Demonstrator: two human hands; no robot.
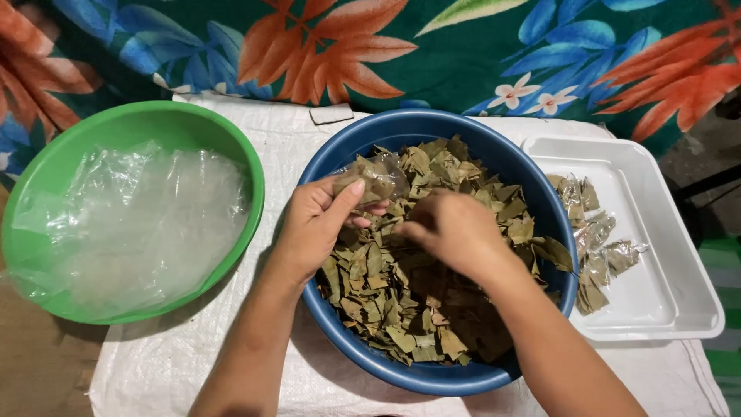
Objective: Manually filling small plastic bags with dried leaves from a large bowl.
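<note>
Leaf-filled clear bag, pinched by left fingers

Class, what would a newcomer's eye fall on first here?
The blue basin heaped with dried leaves sits in the centre, where the left hand holds a small clear bag and the right hand reaches into the leaves. A green basin of plastic bags lies left; a white tray lies right.

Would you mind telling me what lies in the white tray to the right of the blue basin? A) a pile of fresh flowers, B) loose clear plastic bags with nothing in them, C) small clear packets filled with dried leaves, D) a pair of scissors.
C: the white tray holds several small clear packets of dried leaves, lying along its side nearest the blue basin; the loose clear bags sit in the green basin instead.
</note>
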